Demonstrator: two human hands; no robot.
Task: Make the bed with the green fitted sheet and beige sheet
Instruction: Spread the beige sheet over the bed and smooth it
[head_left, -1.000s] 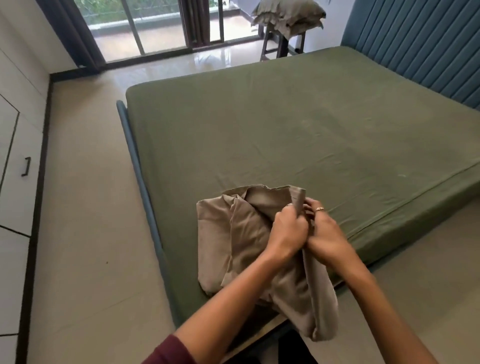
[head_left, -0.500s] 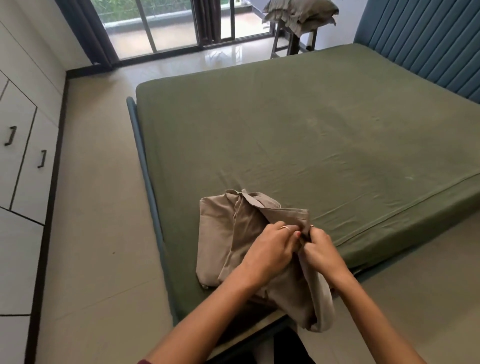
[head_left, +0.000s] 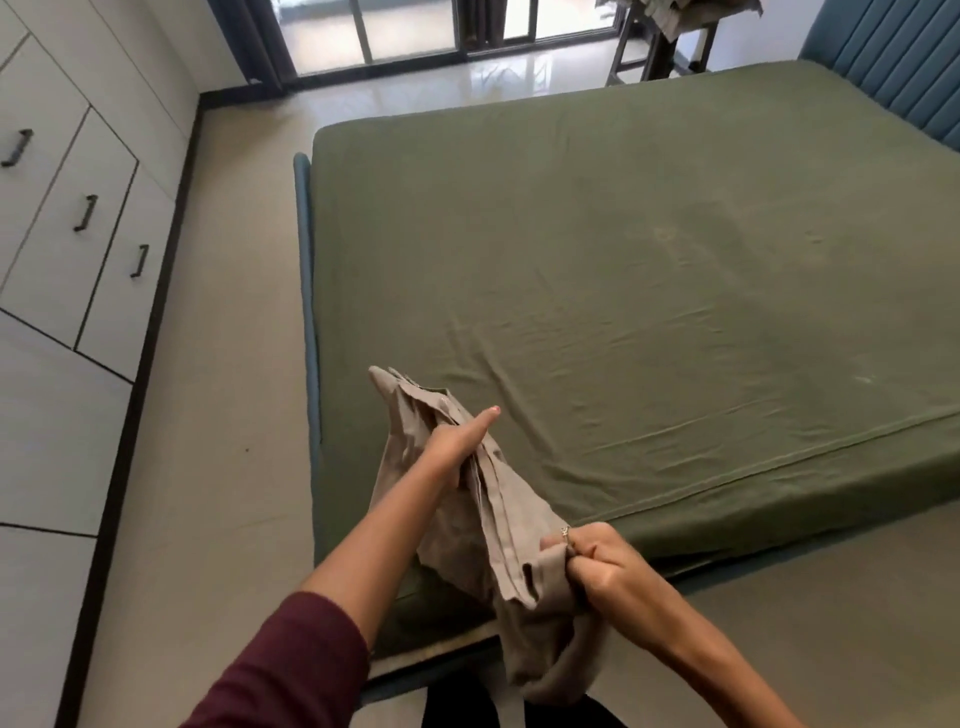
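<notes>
Over green fitted sheet (head_left: 649, 249): one beige sheet (head_left: 498, 525); left hand (head_left: 460, 441) seemingly gripping it, right hand (head_left: 597, 564) clenching end.

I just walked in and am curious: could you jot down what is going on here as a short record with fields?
activity: unfolding a sheet at the bed's corner
beige sheet: bunched, lifted between both hands
left hand: grips the sheet's upper part, index finger extended
right hand: grips the sheet's lower part
green fitted sheet: already on the mattress, lightly wrinkled
headboard: blue, padded
</notes>
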